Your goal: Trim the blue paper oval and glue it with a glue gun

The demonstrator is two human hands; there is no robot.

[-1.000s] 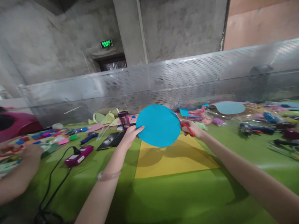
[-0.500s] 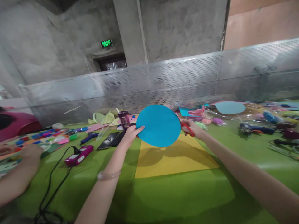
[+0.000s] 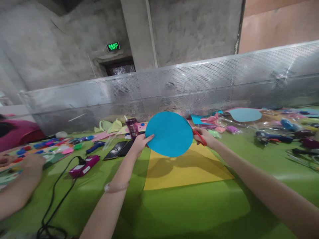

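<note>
My left hand pinches the left edge of a blue paper disc and holds it upright above the table. At the disc's right edge, my right hand is closed on red-handled scissors; their blades are hidden behind the paper. Under the disc a yellow sheet of paper lies flat on the green table.
Two phones, a dark cup and a magenta device with a black cable lie to the left. Another person's arm works at far left among coloured pieces. Craft supplies clutter the right. A perforated metal screen backs the table.
Almost nothing differs. Both my hands and the blue disc stay in place; the other person's hand at far left shifts slightly.
</note>
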